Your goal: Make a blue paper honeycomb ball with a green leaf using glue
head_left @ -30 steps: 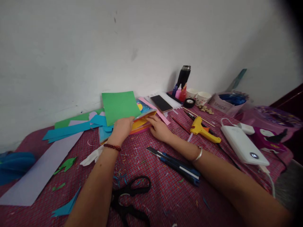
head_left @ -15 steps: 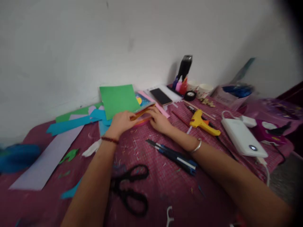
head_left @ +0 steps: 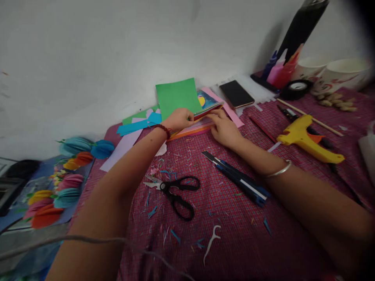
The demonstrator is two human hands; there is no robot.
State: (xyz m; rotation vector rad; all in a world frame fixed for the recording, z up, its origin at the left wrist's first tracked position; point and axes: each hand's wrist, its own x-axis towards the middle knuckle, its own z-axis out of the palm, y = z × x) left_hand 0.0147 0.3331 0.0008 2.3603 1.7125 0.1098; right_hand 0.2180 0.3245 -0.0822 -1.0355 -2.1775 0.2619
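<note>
At the back of the table, my left hand (head_left: 179, 119) is closed with its fingertips at the near edge of a stack of coloured paper (head_left: 195, 130). My right hand (head_left: 225, 129) grips the stack's right side, thumb low and fingers bent over the upper sheets. Orange, lilac and pink edges show between the hands. Behind them lie a green sheet (head_left: 178, 97), a blue-covered booklet (head_left: 210, 99) and a pink strip (head_left: 234, 116). Nearer to me are black-handled scissors (head_left: 166, 187), blades apart, and a blue utility knife (head_left: 241, 181) with its blade out.
A yellow glue gun (head_left: 310, 145), a phone (head_left: 236, 93), glue bottles (head_left: 283, 72), black tape (head_left: 295, 89) and paper cups (head_left: 340, 76) stand or lie to the right. Paper flowers (head_left: 68, 181) are at the left. A cable (head_left: 96, 240) crosses the lower left; a white floss pick (head_left: 211, 242) lies in front.
The view has shifted, so the table's things appear larger and the paper flowers show at left. Both hands stay at the paper stack.
</note>
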